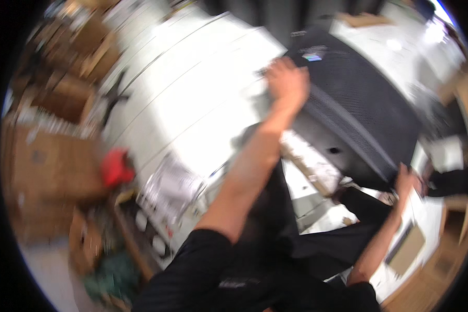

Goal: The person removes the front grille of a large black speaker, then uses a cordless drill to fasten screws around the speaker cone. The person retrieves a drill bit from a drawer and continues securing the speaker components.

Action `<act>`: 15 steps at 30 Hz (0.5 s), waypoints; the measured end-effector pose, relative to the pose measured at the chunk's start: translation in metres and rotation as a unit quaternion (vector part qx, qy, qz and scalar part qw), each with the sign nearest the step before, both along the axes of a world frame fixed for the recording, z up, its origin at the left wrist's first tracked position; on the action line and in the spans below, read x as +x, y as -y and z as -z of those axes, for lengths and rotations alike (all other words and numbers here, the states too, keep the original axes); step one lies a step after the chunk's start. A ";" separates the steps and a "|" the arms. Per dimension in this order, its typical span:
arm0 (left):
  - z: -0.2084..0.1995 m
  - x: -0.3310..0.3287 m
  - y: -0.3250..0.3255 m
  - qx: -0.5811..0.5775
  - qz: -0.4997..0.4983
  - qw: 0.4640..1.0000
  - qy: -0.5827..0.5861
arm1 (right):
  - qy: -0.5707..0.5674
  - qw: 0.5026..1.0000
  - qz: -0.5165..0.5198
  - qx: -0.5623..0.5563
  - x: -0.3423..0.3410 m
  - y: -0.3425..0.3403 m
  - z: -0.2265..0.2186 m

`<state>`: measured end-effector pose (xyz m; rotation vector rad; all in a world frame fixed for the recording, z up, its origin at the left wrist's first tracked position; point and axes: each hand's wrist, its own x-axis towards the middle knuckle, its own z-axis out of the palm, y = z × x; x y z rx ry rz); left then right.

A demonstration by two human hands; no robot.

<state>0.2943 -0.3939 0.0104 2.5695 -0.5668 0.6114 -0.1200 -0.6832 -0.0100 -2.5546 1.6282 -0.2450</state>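
Note:
A large black panel point(359, 99) with a mesh-like surface and a ribbed band stands tilted in front of me, on the right side of the head view. My left hand point(288, 83) grips its upper left edge, fingers curled over the rim. At the lower right corner, my right hand point(403, 182) holds the same panel, its fingertips partly hidden and smeared by motion. A small shiny sticker point(314, 53) shows near the panel's far end. The panel's exact kind cannot be made out.
Brown cardboard boxes point(52, 177) are piled at the left, with a red object point(117, 167) beside them. Clear plastic wrapping point(174, 184) lies near my left arm. A white box-like strip point(309, 161) sits under the panel. Cardboard point(431, 275) stands at the lower right.

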 end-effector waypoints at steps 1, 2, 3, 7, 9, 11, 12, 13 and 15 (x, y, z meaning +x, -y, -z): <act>0.003 -0.002 0.001 -0.026 0.032 0.998 -0.045 | -0.079 0.994 -0.071 -0.010 0.005 -0.014 -0.007; 0.001 0.003 -0.001 -0.042 0.032 0.999 0.004 | 0.096 0.991 0.052 0.080 0.010 -0.028 -0.013; 0.000 0.000 0.002 -0.052 -0.019 0.998 0.005 | 0.120 0.990 0.060 0.050 0.018 -0.040 -0.019; -0.011 0.002 0.002 -0.011 -0.067 0.989 -0.135 | 0.142 0.988 0.055 0.029 0.033 -0.062 -0.045; -0.014 0.006 0.005 -0.011 -0.087 0.984 -0.155 | 0.146 0.987 0.058 0.036 0.035 -0.065 -0.052; -0.013 0.009 0.007 -0.008 -0.103 0.980 -0.173 | 0.168 0.983 0.050 0.050 0.034 -0.067 -0.054; -0.012 0.009 0.007 -0.005 -0.102 0.979 -0.179 | 0.173 0.982 0.047 0.062 0.033 -0.067 -0.054; -0.010 0.007 0.007 0.000 -0.107 0.978 -0.178 | 0.176 0.981 0.049 0.064 0.030 -0.070 -0.053; -0.007 0.002 0.001 0.004 -0.109 0.976 -0.190 | 0.163 0.982 0.066 0.075 0.025 -0.076 -0.050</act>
